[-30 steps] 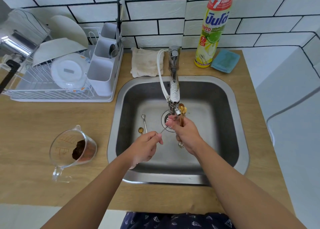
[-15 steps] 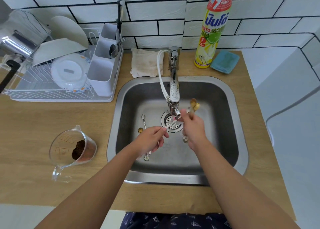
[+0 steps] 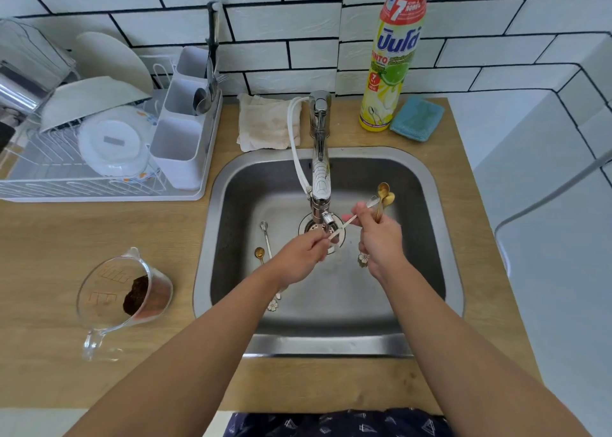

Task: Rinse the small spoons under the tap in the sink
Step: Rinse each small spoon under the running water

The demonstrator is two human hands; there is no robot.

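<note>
My right hand (image 3: 379, 238) holds a small bunch of gold spoons (image 3: 384, 196), bowls pointing up and away, a flower-shaped handle end showing below the fist. A silver spoon (image 3: 359, 211) stretches between both hands just under the tap spout (image 3: 326, 218); my left hand (image 3: 303, 254) pinches its handle end and my right fingers touch it near the bowl. Two more small spoons, one silver (image 3: 265, 234) and one gold (image 3: 259, 253), lie on the floor of the steel sink (image 3: 231, 205), left of the drain (image 3: 309, 226). I cannot tell whether water runs.
A dish rack (image 3: 99, 185) with plates and a cutlery holder stands at the left. A glass measuring jug (image 3: 122, 294) with dark contents sits on the wooden counter. Behind the sink are a folded cloth (image 3: 265, 125), a dish soap bottle (image 3: 392, 56) and a blue sponge (image 3: 417, 119).
My right hand has swung the gold spoons from under the spout to the right. The silver spoon now spans both hands under the spout, and my left hand has risen slightly.
</note>
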